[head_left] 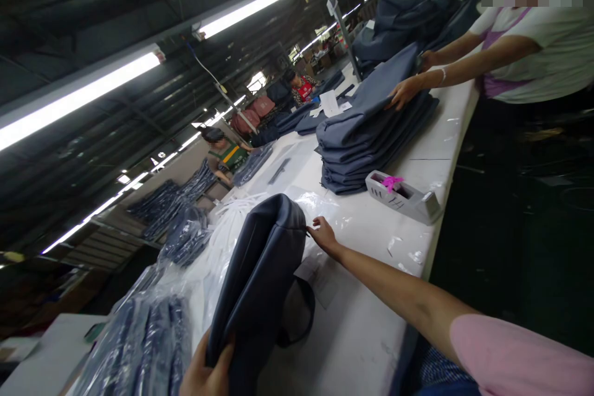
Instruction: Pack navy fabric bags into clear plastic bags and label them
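Pink sleeve (515,346) nearest the camera, the right arm stretches forward, almost straight, to the dark blue bag (264,260). At its end the right hand (323,236) pinches the bag's far right edge between thumb and forefinger, the other fingers loosely curled. Lower, the left hand (206,368) grasps the bag's near left edge, thumb on one side and fingers on the other. Between both hands the bag stands tilted over the white desk (352,328), a long fold running down its left side and a dark strap (306,315) looping out on its right.

Left of the bag, clear plastic wrapping (139,346) holds folded dark goods; white strips (232,219) lie just behind it. Beyond the bag to the right, a grey holder (419,209) has something bright pink (392,182) inside. Farther past the bag rises a stack of similar bags (352,158), where a co-worker's hands (404,93) grip the top one. Bare desk surface stretches from the bag's right side to the desk's edge, which slants away past the grey holder, with dark floor (515,223) beyond.
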The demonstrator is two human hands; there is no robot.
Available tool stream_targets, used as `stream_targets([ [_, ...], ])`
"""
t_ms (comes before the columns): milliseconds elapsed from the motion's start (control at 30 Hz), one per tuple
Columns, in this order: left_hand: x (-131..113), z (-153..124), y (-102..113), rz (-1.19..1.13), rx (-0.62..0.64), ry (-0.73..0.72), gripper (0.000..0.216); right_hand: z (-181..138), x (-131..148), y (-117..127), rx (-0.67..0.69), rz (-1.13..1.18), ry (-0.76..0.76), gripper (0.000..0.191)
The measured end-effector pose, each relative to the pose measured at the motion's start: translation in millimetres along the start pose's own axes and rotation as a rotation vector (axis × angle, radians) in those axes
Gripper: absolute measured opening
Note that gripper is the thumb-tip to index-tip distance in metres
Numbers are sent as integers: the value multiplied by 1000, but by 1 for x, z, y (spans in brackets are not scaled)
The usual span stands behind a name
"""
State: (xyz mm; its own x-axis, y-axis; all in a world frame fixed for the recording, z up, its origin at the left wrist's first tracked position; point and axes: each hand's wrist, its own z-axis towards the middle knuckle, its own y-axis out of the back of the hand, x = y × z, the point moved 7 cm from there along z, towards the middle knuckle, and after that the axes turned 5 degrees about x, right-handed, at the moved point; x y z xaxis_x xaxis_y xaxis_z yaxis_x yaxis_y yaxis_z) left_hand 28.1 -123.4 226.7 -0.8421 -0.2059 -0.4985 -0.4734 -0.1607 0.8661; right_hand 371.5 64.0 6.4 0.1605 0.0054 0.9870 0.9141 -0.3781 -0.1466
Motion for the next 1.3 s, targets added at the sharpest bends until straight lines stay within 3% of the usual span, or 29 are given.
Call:
stream_targets([
  [233, 6, -1, 5, -56, -64, 29, 65, -2, -20, -51, 315, 98, -294, 32],
  [367, 7, -4, 4, -72, -85, 12, 65, -5, -28, -65, 385, 121, -350, 33],
  [533, 9, -1, 7, -29, -75, 17, 60, -9, -38, -67, 363, 92, -328, 31],
  [767, 11, -5, 15, 23, -160, 77, 58, -20, -30, -59, 266, -35, -130, 31],
  [1067, 7, -17, 7, 137, -188, 167, 58, -10, 11, -31, 43, -247, 98, 25],
  [1300, -2, -20, -15, 156, -192, 109, 55, 5, 50, -1, 36, -152, 170, 10],
])
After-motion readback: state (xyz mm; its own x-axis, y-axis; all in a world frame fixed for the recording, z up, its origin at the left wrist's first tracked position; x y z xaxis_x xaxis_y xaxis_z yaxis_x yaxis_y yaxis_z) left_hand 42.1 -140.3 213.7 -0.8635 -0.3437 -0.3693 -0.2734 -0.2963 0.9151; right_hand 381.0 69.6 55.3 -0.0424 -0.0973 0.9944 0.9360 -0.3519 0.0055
